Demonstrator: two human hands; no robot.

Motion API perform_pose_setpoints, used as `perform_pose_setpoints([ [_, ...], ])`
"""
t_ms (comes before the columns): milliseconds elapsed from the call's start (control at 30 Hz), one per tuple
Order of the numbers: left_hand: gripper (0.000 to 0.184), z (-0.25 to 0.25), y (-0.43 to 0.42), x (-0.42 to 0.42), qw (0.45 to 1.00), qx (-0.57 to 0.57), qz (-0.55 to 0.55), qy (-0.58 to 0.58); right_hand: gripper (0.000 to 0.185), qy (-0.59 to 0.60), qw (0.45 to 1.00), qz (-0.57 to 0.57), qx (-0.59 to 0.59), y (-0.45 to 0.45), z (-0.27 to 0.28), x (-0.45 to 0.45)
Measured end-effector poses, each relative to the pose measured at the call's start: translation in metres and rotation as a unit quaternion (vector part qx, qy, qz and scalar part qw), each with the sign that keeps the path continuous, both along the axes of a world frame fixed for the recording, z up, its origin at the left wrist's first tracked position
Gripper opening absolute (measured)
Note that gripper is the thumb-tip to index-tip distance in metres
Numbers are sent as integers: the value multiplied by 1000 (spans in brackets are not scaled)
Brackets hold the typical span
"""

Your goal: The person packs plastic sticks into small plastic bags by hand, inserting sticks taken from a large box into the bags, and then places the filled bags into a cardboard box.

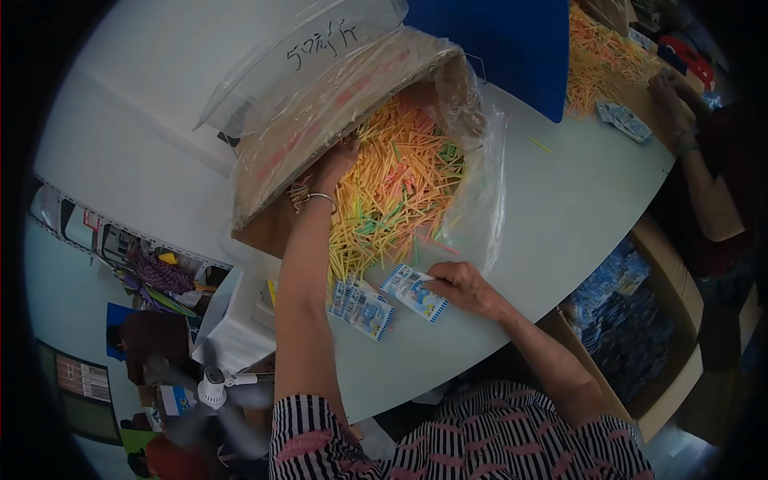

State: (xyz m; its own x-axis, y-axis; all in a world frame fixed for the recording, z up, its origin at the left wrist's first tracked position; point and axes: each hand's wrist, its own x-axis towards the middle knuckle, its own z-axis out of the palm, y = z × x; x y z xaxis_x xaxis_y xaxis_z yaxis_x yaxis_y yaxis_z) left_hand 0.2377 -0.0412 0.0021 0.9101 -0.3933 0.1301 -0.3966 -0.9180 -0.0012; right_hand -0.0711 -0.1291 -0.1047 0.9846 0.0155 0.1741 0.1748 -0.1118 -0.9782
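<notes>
My left hand (pixel 338 162) reaches into a tipped cardboard box (pixel 276 216) lined with clear plastic, at the edge of a heap of thin yellow, orange, pink and green sticks (pixel 400 172). Its fingers are largely hidden against the box wall and the sticks. My right hand (pixel 468 288) pinches the right side of a small blue-and-white printed packet (pixel 414 293) just above the table. Left of that packet, a few similar packets (pixel 364 310) lie overlapping on the table, below the heap and beside my left forearm.
The pale table (pixel 552 232) has a curved edge. Below it stands an open carton (pixel 676 320) holding many blue packets (pixel 624 296). A blue panel (pixel 496 48) rises behind. At the upper right, a co-worker's hands (pixel 672 96) are near more sticks (pixel 604 60) and packets (pixel 624 122).
</notes>
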Motion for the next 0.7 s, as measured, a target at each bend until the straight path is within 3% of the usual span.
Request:
perform_pose_setpoints([
  [100, 74, -62, 11, 72, 995, 88, -3, -43, 18, 5, 1000, 17, -9, -2, -2, 1],
  [167, 62, -118, -5, 158, 987, 150, -47, -28, 17, -7, 1000, 11, -14, -1, -2, 1],
  [700, 32, -114, 39, 103, 995, 59, -50, -69, 10, 11, 1000, 12, -22, -1, 4, 0],
])
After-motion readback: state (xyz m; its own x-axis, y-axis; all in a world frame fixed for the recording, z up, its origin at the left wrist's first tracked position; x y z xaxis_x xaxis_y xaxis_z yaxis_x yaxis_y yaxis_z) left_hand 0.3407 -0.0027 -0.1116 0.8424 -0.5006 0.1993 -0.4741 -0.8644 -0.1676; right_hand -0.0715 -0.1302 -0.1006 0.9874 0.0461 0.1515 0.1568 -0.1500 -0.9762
